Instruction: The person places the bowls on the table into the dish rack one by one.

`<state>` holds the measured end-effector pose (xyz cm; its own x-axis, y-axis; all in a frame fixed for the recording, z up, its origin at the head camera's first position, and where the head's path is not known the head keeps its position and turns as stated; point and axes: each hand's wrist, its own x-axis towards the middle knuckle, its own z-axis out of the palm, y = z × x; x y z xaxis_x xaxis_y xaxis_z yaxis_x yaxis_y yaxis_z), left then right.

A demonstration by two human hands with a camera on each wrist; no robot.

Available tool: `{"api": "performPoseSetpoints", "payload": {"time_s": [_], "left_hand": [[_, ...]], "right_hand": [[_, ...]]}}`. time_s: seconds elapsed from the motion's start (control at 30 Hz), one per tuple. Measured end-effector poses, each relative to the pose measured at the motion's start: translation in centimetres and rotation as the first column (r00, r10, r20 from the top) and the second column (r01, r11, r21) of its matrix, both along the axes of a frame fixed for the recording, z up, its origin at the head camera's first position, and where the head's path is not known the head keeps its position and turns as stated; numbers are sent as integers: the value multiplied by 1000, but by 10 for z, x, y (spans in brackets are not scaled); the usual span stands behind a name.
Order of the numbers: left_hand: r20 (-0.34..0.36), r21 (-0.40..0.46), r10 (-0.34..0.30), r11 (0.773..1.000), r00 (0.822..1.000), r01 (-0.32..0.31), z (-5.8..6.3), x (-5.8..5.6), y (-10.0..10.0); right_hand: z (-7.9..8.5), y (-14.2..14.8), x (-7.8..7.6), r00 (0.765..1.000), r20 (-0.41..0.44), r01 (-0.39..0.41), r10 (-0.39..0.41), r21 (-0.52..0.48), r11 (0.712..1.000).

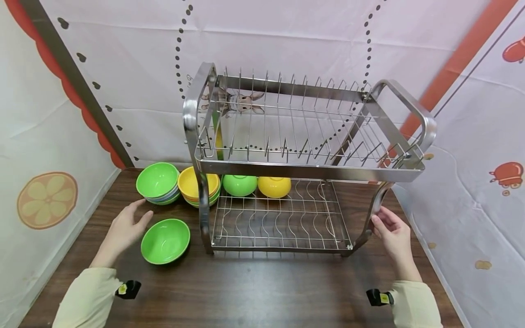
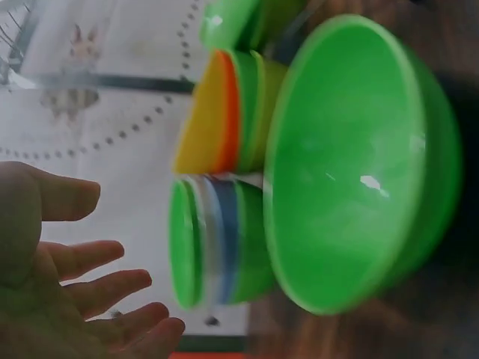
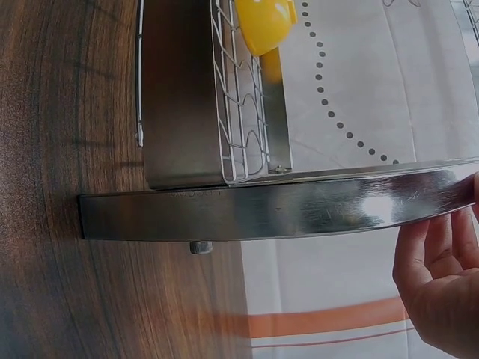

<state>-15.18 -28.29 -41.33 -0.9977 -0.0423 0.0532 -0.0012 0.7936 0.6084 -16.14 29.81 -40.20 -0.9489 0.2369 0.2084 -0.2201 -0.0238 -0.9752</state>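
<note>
A person works at a brown wood-grain counter [image 1: 246, 291] with a two-tier metal dish rack [image 1: 311, 172]. The left hand [image 1: 126, 229] is open, thumb and fingers apart, holding nothing; it hovers near a single green bowl [image 1: 165, 241] that sits upright on the counter, left of the rack. Just behind are two stacks, side by side: a green-topped stack [image 1: 157, 181] and a yellow-topped stack [image 1: 198, 186]. The right hand [image 1: 393, 233] grips the rack's right-hand front post, thumb in front. On the lower tier [image 1: 280, 249], toward the back left, a green bowl [image 1: 239, 187] and a yellow bowl [image 1: 275, 187] stand side by side, rounded undersides showing. The step in hand looks like reaching for another bowl while the rack is steadied. The next move probably calls for the left hand to close on a bowl's rim, then turn it to match the two racked ones.
</note>
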Motion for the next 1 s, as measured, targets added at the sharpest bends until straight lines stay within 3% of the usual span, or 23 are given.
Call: {"api": "performPoseSetpoints", "payload": {"time_s": [0.23, 0.43, 0.87, 1.0], "left_hand": [[155, -39, 6, 999, 988, 0, -33, 3, -11], [227, -45, 9, 999, 974, 1, -49, 7, -12], [277, -43, -11, 999, 961, 24, -54, 9, -14], [285, -21, -14, 1000, 958, 21, -55, 10, -16]], "right_hand": [[-1, 1, 0, 1000, -12, 4, -4, 1, 1000], [-1, 0, 0, 1000, -21, -3, 3, -12, 1000], [-2, 1, 0, 1000, 7, -9, 9, -31, 999], [-12, 8, -4, 1000, -2, -8, 8, 0, 1000]]}}
